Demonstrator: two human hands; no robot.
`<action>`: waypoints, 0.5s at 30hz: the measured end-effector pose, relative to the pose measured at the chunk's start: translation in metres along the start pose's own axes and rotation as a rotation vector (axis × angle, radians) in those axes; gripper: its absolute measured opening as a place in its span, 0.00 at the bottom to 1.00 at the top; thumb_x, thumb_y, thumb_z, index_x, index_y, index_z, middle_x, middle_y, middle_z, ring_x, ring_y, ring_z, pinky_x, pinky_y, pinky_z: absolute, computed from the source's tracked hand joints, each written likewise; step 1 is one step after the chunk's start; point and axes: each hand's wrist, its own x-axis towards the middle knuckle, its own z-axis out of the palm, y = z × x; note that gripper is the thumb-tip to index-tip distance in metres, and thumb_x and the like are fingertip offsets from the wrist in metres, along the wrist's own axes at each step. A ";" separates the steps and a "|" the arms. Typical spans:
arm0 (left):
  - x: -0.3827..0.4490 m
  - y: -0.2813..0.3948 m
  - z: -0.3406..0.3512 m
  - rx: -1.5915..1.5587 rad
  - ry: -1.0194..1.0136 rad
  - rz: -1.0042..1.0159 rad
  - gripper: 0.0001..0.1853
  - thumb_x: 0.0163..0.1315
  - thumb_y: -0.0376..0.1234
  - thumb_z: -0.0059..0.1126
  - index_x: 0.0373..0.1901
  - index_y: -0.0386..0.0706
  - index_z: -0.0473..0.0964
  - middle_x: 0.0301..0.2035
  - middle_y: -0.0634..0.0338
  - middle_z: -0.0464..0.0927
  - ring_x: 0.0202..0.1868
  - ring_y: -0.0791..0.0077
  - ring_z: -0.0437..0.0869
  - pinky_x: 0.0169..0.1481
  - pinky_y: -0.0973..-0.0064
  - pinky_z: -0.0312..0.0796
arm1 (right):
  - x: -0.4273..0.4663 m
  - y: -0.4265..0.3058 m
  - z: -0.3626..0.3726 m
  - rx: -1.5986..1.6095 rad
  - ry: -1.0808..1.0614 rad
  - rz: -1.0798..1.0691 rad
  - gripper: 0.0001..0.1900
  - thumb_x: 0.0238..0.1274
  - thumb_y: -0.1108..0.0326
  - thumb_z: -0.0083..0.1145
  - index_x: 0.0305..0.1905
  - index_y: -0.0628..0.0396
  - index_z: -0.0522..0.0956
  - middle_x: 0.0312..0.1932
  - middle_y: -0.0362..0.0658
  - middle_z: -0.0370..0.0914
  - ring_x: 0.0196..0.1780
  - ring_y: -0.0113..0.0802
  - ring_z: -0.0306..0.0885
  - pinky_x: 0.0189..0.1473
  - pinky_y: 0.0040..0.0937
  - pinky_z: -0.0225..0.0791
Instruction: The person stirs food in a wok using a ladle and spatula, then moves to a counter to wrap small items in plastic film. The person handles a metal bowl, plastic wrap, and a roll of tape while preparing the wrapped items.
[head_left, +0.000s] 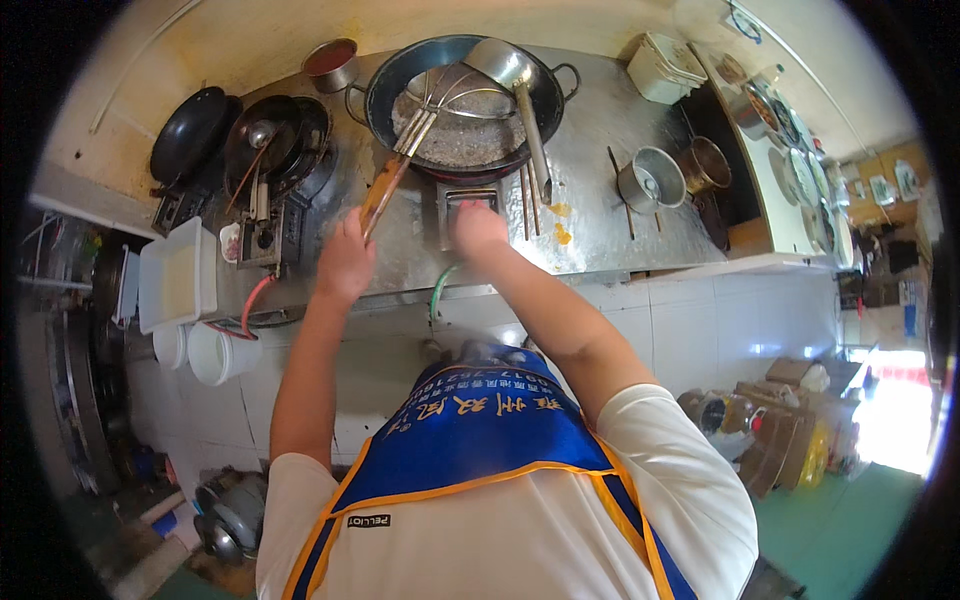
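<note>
A large black two-handled wok (379, 90) sits on a gas stove (442, 217), holding bubbling, foamy liquid (487, 142). My left hand (347, 259) is closed around the wooden handle of a wire strainer (386, 187), whose wire head lies over the wok. My right hand (478, 229) is at the front of the stove below the wok; its fingertips are hidden, so its hold cannot be told. A large metal ladle (504, 64) rests in the wok with its handle over the near rim. Beside that handle lie long chopsticks (530, 199) on the steel counter (592, 195).
Black woks (187, 135) and a burner (270, 236) stand at the left, near a white plastic tub (178, 274). A metal pot (651, 180) is on the right, before a shelf with plates (799, 176). A red hose (255, 304) and a green hose (437, 292) hang at the counter's front.
</note>
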 end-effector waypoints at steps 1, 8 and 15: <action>0.001 -0.002 -0.001 -0.007 -0.008 0.018 0.33 0.65 0.31 0.58 0.72 0.43 0.58 0.58 0.39 0.72 0.56 0.37 0.78 0.59 0.50 0.74 | -0.001 0.000 0.000 -0.031 -0.028 0.050 0.19 0.78 0.64 0.34 0.48 0.57 0.80 0.48 0.57 0.83 0.50 0.56 0.84 0.50 0.50 0.79; 0.005 -0.007 0.000 0.033 -0.040 0.091 0.35 0.66 0.32 0.58 0.73 0.43 0.56 0.56 0.39 0.74 0.50 0.37 0.82 0.54 0.48 0.75 | -0.064 0.044 -0.062 0.240 0.730 0.297 0.21 0.58 0.56 0.68 0.47 0.61 0.76 0.46 0.59 0.77 0.51 0.58 0.77 0.53 0.49 0.73; 0.007 -0.003 -0.002 -0.077 -0.030 0.142 0.36 0.64 0.28 0.54 0.74 0.41 0.54 0.54 0.33 0.75 0.52 0.34 0.81 0.56 0.46 0.74 | -0.010 0.065 -0.138 0.053 0.648 0.378 0.34 0.51 0.52 0.75 0.55 0.65 0.72 0.52 0.62 0.75 0.60 0.62 0.74 0.57 0.51 0.74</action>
